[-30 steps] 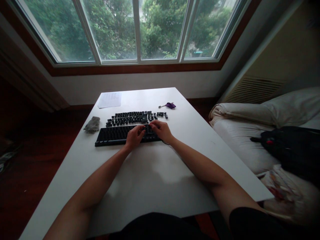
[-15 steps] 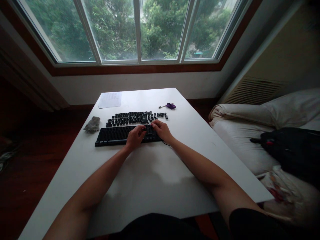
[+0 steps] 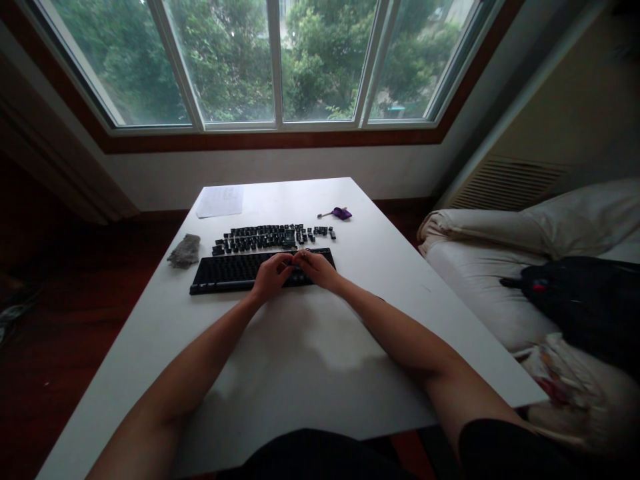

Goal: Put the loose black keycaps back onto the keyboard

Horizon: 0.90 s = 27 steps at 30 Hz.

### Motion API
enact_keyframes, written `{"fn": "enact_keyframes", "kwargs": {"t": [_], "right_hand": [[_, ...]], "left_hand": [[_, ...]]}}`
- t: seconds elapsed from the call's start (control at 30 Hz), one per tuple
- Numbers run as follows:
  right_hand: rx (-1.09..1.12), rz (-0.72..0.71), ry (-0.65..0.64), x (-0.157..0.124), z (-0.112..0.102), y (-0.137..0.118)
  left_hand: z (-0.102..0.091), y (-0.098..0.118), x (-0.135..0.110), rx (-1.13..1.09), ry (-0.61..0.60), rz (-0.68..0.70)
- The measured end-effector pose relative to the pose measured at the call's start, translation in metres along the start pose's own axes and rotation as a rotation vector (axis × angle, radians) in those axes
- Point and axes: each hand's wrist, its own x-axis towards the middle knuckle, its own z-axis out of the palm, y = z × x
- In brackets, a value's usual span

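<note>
A black keyboard (image 3: 225, 272) lies across the far half of the white table (image 3: 310, 347). Just behind it, several loose black keycaps (image 3: 265, 237) are laid out in rows. My left hand (image 3: 270, 275) and my right hand (image 3: 313, 267) rest over the right-hand part of the keyboard, fingertips meeting at its back edge. Both hands have curled fingers pinched together on something small and dark that I cannot make out.
A grey cloth (image 3: 184, 251) lies left of the keyboard. A sheet of paper (image 3: 220, 200) sits at the far left corner, and a small purple tool (image 3: 340, 213) at the far right. A bed with white bedding (image 3: 500, 267) and a black bag (image 3: 585, 300) stands to the right.
My right hand has slid a little left, uncovering the keyboard's right end, and its fingertips now meet those of my left hand. The left hand has barely moved.
</note>
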Motion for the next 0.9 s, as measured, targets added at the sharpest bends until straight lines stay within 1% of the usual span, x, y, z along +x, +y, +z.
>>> {"fn": "enact_keyframes", "kwargs": {"t": [0.13, 0.27, 0.37, 0.47, 0.57, 0.67, 0.8, 0.9], "right_hand": [[-0.040, -0.022, -0.026, -0.0026, 0.0016, -0.0012], [-0.050, 0.009, -0.038, -0.0039, 0.0042, 0.0023], [-0.005, 0.024, -0.005, -0.0022, 0.0050, 0.0049], [0.058, 0.046, 0.074, 0.0006, 0.0034, 0.0053], [0.054, 0.078, 0.131, 0.0026, 0.0013, 0.0048], [0.043, 0.091, 0.139, 0.0024, 0.0012, 0.0044], [0.027, 0.080, 0.119, -0.0004, 0.0038, 0.0032], [-0.016, 0.097, 0.107, -0.0024, 0.0055, 0.0026]], "left_hand": [[-0.0003, 0.0002, 0.0011, -0.024, 0.005, -0.007], [-0.0001, 0.0020, 0.0020, -0.028, 0.024, -0.004], [-0.0003, 0.0019, 0.0022, -0.024, 0.023, 0.008], [-0.0005, 0.0010, 0.0017, -0.013, 0.022, 0.033], [-0.0003, 0.0002, 0.0011, -0.014, 0.019, 0.044], [0.0003, -0.0010, 0.0008, -0.017, 0.025, 0.038], [0.0014, -0.0028, 0.0008, -0.022, 0.019, -0.017], [0.0020, -0.0024, 0.0007, -0.041, 0.012, -0.032]]}}
